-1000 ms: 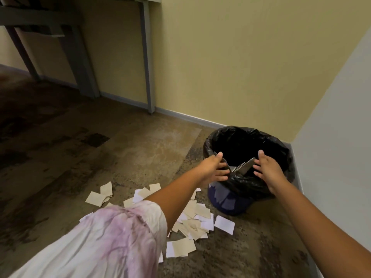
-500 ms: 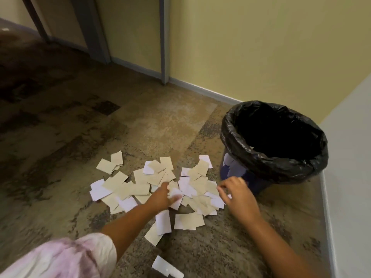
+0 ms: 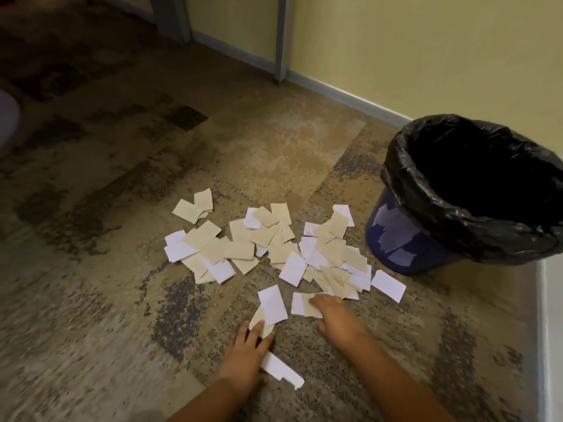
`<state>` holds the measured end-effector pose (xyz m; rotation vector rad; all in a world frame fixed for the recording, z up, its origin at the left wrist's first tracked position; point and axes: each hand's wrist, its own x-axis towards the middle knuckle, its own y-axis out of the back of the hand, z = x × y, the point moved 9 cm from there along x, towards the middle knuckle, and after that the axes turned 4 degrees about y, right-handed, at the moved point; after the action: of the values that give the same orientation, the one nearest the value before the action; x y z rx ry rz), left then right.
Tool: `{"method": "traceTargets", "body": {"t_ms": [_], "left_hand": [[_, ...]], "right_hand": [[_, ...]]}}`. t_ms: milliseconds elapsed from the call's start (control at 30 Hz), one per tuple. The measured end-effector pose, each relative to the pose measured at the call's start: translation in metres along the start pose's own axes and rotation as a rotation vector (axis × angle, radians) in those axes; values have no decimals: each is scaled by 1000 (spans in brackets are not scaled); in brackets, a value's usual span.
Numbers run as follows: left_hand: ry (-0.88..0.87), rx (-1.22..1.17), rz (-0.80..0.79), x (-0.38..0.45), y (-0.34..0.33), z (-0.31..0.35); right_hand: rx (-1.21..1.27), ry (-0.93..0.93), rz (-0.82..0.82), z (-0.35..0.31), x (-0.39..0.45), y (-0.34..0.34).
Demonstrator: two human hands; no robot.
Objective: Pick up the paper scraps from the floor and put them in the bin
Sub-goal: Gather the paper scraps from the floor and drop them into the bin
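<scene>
Paper scraps [image 3: 271, 248] under straight fingers of left hand [image 3: 243, 357] and right hand [image 3: 335, 315].

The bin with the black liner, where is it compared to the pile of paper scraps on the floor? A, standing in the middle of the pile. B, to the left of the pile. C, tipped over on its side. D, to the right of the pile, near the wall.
D: the bin stands upright to the right of the paper scraps, close to the wall and off the pile.
</scene>
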<state>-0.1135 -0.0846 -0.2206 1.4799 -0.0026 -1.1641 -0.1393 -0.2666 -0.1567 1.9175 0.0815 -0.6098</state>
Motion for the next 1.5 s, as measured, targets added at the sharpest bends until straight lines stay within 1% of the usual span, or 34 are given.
{"method": "traceTargets", "body": {"t_ms": [67,133,167,233,300,367,433,500,567,700,800,867,933,1000,1067,1167,1267,1333,1433,1500], "left_hand": [[3,-10,57,-5,7,4],[17,-65,122,-7,15,5],[49,-145,171,-7,21,3],[182,-385,290,-10,35,-7],[343,-613,345,-11,41,-21],[465,-723,323,-6,40,-32],[554,-739,228,1,36,-37],[610,-684,116,10,32,-36],[662,-601,52,13,32,-35],[679,-542,44,12,28,-36],[696,-587,98,5,24,-38],[704,-649,151,-1,25,-37],[691,-605,154,-4,28,-31],[679,-548,131,-5,30,-29],[671,-558,104,-5,30,-31],[589,-614,105,-3,27,-34],[529,-677,153,-3,26,-38],[494,-657,179,-5,28,-42],[448,-603,225,-10,33,-50],[441,-587,264,-15,35,-57]], "right_hand": [[-13,-19,-1,0,9,4],[-15,-41,-47,2,14,1],[-13,-63,-80,4,15,-3],[-36,-103,-126,7,14,-11],[-110,-100,-102,4,14,-16],[-142,-90,-70,-2,12,-20],[-125,-108,-66,-4,6,-28],[-101,-148,-62,-2,-1,-35],[-70,-178,-61,1,-7,-39],[87,-164,-38,3,-15,-42],[172,-107,-1,-5,-23,-34],[258,-83,68,-12,-28,-20],[389,-71,159,-19,-33,3],[606,-73,265,-23,-41,33],[868,-131,395,-18,-53,64],[1049,-203,592,-1,-75,109],[1126,-202,704,12,-90,148],[1115,-186,792,22,-97,178],[1052,-213,977,49,-107,225],[1098,-249,1094,72,-109,252]]}}
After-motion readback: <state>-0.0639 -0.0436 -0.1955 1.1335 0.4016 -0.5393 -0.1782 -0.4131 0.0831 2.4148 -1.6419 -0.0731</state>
